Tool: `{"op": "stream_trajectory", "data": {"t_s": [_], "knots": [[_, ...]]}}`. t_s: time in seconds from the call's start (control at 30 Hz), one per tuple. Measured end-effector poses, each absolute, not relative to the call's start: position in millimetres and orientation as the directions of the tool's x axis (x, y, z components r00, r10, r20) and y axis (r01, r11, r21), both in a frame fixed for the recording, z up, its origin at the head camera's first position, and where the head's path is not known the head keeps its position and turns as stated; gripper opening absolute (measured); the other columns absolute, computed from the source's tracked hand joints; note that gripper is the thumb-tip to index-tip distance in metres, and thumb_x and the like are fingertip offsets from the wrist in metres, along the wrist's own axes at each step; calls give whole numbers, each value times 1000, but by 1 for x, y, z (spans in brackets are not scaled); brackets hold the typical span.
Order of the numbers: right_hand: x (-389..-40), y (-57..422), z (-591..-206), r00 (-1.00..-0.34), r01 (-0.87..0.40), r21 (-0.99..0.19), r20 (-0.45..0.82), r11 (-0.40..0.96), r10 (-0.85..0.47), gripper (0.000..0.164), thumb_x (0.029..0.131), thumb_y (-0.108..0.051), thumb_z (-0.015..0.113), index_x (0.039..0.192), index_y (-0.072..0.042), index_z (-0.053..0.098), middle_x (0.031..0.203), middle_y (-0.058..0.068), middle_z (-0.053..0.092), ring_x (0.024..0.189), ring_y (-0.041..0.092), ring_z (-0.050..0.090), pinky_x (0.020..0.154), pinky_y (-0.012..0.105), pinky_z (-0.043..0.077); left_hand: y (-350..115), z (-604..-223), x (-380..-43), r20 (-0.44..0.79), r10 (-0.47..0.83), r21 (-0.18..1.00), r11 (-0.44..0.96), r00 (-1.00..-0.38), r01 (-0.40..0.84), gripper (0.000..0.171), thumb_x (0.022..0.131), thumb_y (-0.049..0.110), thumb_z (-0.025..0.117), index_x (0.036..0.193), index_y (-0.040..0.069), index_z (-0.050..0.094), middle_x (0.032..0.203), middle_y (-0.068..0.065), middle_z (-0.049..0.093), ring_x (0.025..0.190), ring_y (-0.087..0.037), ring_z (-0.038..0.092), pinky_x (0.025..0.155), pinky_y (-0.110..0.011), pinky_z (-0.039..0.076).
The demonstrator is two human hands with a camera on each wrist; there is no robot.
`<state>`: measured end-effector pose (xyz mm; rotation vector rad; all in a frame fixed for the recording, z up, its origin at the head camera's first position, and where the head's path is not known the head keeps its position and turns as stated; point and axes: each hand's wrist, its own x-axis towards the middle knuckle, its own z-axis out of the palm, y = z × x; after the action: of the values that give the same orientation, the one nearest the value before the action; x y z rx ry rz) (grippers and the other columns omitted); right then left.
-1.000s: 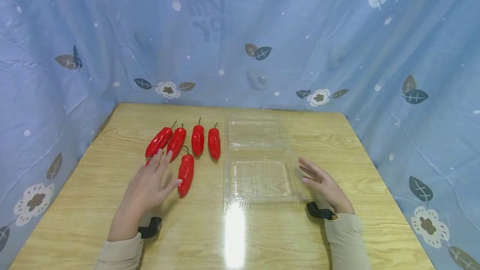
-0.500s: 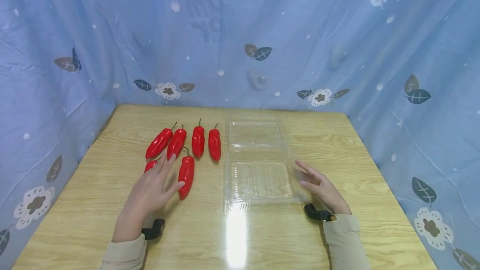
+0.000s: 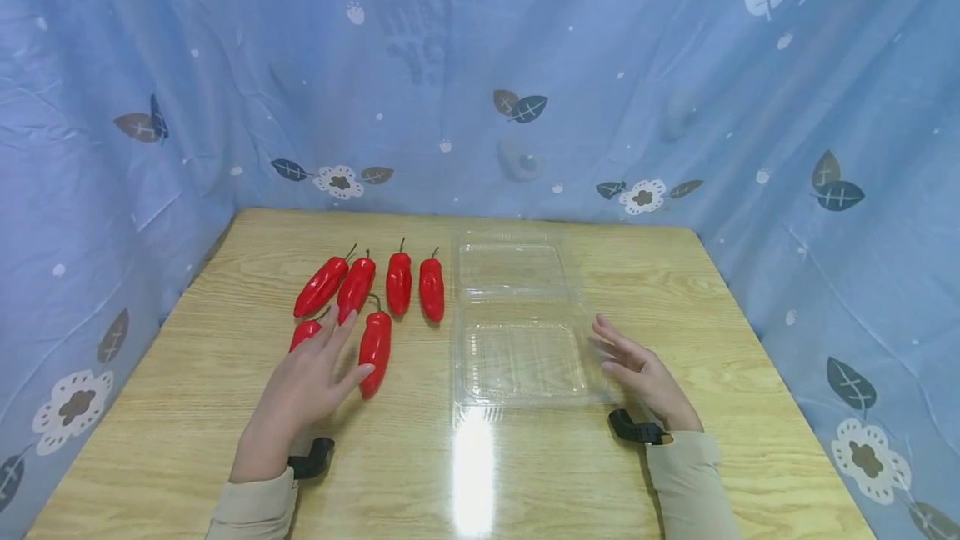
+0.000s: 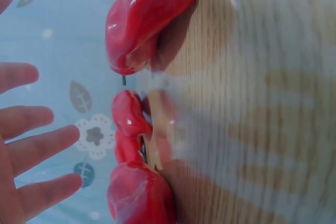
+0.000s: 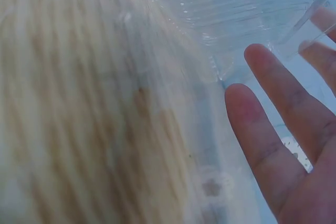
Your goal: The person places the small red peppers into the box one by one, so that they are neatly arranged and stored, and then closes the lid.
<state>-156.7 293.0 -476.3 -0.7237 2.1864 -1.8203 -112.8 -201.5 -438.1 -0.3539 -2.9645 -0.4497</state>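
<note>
Several glossy red peppers with thin dark stems lie on the left half of the table. Over the nearest ones hovers my left hand [image 3: 303, 386], fingers spread, holding nothing. Its thumb tip overlaps the front pepper [image 3: 376, 348] in the head view; the left wrist view has the fingers [image 4: 42, 148] apart from the peppers. Part of another pepper [image 3: 303, 332] is hidden behind this hand. A clear plastic clamshell box [image 3: 521, 400] lies opened flat in the middle. At its right edge is my right hand [image 3: 648, 373], fingers loosely extended, gripping nothing; I cannot tell whether it touches the box.
The wooden table [image 3: 570, 473] carries a bright light reflection in front of the box. Blue patterned curtains [image 3: 450, 65] stand round its back and sides. Two upright peppers [image 3: 431, 290] lie just left of the box.
My left hand has shifted slightly right and lower, uncovering more of the pepper behind it. The right hand has moved a little left toward the box. The peppers and box lie as before.
</note>
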Motion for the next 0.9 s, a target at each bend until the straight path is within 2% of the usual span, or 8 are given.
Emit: {"op": "stream_trajectory", "data": {"t_s": [0.27, 0.47, 0.57, 0.9], "knots": [[-154, 292, -478, -850, -241, -964, 154, 112, -504, 54, 97, -2, 48, 146, 6, 25, 158, 14, 10, 138, 24, 35, 101, 19, 41, -197, -440, -111, 109, 201, 312, 923, -974, 225, 86, 84, 47, 66, 151, 14, 25, 153, -23, 25, 125, -43, 46, 88, -60, 47], [-154, 292, -481, -837, -282, -954, 194, 100, -512, 53, 96, 2, 46, 145, 9, 26, 157, 18, 11, 136, 19, 39, 102, 20, 41, -191, -443, -111, 100, 181, 371, 906, -978, 205, 81, 83, 36, 70, 148, 8, 31, 150, -22, 32, 131, -42, 40, 88, -57, 49], [-154, 292, -481, -835, -281, -955, 196, 93, -514, 53, 96, 3, 46, 145, 9, 26, 157, 18, 11, 136, 17, 39, 102, 20, 41, -188, -445, -111, 74, 159, 401, 899, -984, 176, 80, 84, 35, 68, 149, 8, 30, 151, -21, 32, 134, -41, 37, 92, -57, 47], [-155, 290, -475, -835, -287, -954, 204, 88, -511, 54, 96, 2, 47, 144, 11, 24, 157, 18, 11, 136, 25, 38, 104, 22, 40, -186, -450, -122, -13, 131, 474, 874, -991, 109, 80, 85, 34, 67, 149, 8, 27, 152, -22, 28, 137, -42, 32, 95, -56, 45]]}}
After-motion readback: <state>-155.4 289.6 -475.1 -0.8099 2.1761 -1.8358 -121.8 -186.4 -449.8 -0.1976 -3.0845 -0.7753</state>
